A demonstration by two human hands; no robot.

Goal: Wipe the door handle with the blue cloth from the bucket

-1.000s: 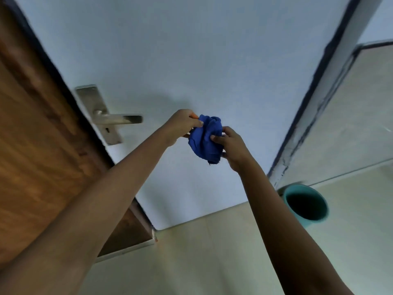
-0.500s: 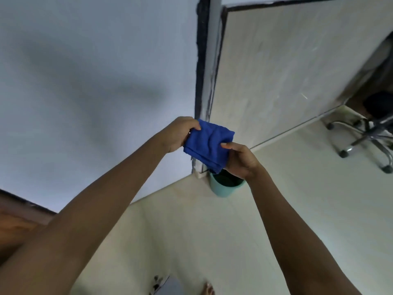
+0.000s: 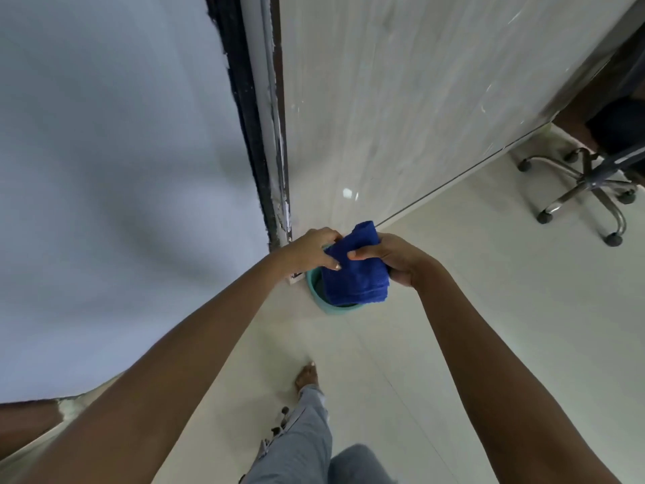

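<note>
Swinging further from the door handle, which is out of sight now, the person's view has dropped toward the floor (image 3: 453, 344), and the blue cloth (image 3: 352, 270), bunched a second ago, is folded flat and held directly above the bucket (image 3: 316, 295), which sits on the floor at the foot of the door frame (image 3: 268, 134). A rolling chair (image 3: 586, 190) stands well apart at the far right. Both arms reach forward, a bare foot (image 3: 307, 375) stepping toward the bucket. The left hand (image 3: 310, 251) pinches the cloth's near-left edge, its grip pressed together on the fabric; the right hand (image 3: 394, 258) clamps the opposite side, thumb on top. Judging by the handle's absence and the cloth's position, the wiping appears finished and the return is in hand. The next move likely calls for lowering the folded cloth into the bucket's mouth and letting go with both hands.
</note>
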